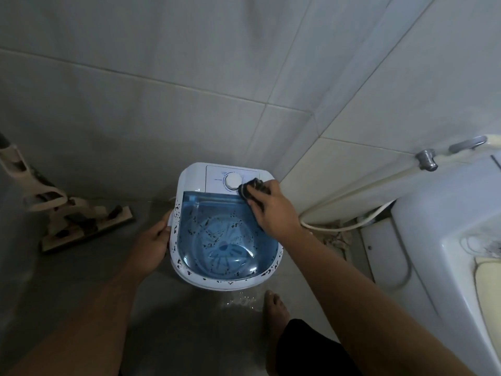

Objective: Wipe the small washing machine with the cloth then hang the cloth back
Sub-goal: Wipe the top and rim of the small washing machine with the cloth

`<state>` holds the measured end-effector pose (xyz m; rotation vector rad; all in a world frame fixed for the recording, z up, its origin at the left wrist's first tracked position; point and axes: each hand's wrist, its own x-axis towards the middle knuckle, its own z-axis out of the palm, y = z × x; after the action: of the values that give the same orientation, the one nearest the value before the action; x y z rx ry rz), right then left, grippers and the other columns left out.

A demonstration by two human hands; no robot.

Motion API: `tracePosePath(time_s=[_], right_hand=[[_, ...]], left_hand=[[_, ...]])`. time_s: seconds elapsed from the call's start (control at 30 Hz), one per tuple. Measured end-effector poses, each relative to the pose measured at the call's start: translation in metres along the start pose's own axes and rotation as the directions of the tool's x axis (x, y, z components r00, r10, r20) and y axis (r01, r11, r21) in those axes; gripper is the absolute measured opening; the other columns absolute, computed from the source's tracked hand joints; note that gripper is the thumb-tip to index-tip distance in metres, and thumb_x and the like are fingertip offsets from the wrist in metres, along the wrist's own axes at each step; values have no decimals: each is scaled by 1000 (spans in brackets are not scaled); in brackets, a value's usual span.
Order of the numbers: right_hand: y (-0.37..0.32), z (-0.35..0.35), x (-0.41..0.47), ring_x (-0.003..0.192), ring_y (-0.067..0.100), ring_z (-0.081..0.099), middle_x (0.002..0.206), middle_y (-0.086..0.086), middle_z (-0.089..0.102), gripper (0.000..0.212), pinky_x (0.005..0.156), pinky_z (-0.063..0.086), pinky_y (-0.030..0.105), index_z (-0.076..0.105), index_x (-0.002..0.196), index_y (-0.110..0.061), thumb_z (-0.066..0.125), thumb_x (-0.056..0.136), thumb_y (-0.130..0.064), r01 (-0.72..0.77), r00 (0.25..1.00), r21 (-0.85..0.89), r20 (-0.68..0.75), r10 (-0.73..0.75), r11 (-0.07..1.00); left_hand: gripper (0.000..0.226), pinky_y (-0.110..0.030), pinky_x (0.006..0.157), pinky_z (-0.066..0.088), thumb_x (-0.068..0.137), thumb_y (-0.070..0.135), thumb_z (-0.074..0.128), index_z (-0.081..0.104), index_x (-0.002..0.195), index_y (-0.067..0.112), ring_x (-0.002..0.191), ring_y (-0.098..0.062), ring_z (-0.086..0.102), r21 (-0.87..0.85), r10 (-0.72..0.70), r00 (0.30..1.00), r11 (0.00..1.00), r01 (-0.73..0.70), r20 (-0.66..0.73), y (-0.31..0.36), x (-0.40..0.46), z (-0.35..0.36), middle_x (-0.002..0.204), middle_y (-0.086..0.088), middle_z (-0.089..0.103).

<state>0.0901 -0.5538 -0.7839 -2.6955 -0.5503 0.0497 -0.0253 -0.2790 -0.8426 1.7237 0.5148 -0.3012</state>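
A small white washing machine (189, 175) with a see-through blue lid (225, 234) stands on the floor against the tiled wall. Dark specks dot its lid and white rim. My right hand (273, 210) presses a dark cloth (250, 188) on the white control panel, just right of the round dial (232, 181). My left hand (153, 241) grips the machine's left side at the rim.
A beige floor wiper (81, 221) leans at the left on the grey floor. A white toilet (447, 240) with a spray hose (352, 191) stands at the right. My bare foot (275, 308) is on wet floor in front of the machine.
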Motion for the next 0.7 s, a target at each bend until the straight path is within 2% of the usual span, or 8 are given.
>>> tracePosePath(time_s=[0.1, 0.2, 0.27, 0.4, 0.5, 0.57, 0.63, 0.7], right_hand=[[7, -19, 7, 103, 26, 61, 117, 10, 53, 38, 98, 50, 35, 66, 134, -23, 65, 96, -31, -1, 996, 111, 88, -8, 994], [16, -40, 40, 110, 29, 60, 123, 14, 53, 40, 100, 41, 24, 63, 137, -21, 62, 99, -32, -207, 975, 130, -55, 216, 970], [13, -41, 55, 109, 32, 62, 129, 16, 50, 41, 98, 45, 28, 61, 139, -20, 59, 100, -32, -278, 950, 123, -109, 291, 953], [-7, -13, 39, 103, 35, 65, 137, 14, 43, 42, 95, 51, 36, 57, 142, -22, 57, 101, -32, -226, 972, 47, -49, 228, 973], [-11, 2, 4, 92, 33, 65, 130, 12, 48, 40, 81, 59, 41, 59, 140, -26, 58, 100, -34, -88, 995, -20, -41, 87, 996], [-3, -3, -9, 92, 31, 65, 126, 10, 50, 40, 79, 59, 40, 60, 139, -29, 58, 99, -36, 1, 999, -64, 40, 1, 998], [8, -16, -6, 95, 32, 65, 125, 9, 50, 38, 84, 57, 40, 60, 137, -32, 56, 100, -38, -32, 996, -114, 84, 42, 993], [17, -29, 6, 96, 35, 66, 125, 11, 49, 37, 91, 56, 42, 61, 136, -31, 53, 101, -38, -201, 979, -121, 0, 203, 972]], left_hand=[[46, -45, 106, 46, 107, 34, 40, 45, 107, 80, 113, -17, 62, -16, -5, 1000, 1000, 4, -11, -2, 1, 0, 125, 11, 64], [48, -47, 107, 46, 106, 35, 41, 43, 108, 83, 118, -17, 61, -27, -1, 1000, 1000, 1, -13, -2, 1, 0, 129, 12, 63], [48, -48, 107, 46, 106, 37, 41, 42, 108, 85, 119, -16, 60, -34, -7, 1000, 999, 7, -20, 0, 0, -1, 131, 13, 62], [52, -49, 107, 46, 106, 35, 42, 44, 102, 87, 121, -18, 60, -57, -8, 1000, 998, 7, -23, 3, -1, -1, 132, 11, 62], [49, -49, 106, 47, 106, 36, 41, 44, 105, 85, 118, -18, 62, -45, -10, 1000, 999, 9, -11, 2, -1, -1, 130, 12, 63], [47, -48, 105, 48, 106, 37, 41, 44, 110, 83, 117, -17, 62, -56, -11, 1000, 998, 10, -7, 1, -1, -1, 130, 13, 63], [48, -48, 104, 48, 106, 35, 41, 44, 110, 83, 115, -16, 63, -66, -15, 1000, 998, 15, -5, 3, -2, 0, 127, 14, 64], [46, -49, 104, 49, 106, 36, 41, 44, 112, 82, 116, -16, 63, -72, -19, 1000, 997, 19, -1, 3, -2, 0, 127, 14, 64]])
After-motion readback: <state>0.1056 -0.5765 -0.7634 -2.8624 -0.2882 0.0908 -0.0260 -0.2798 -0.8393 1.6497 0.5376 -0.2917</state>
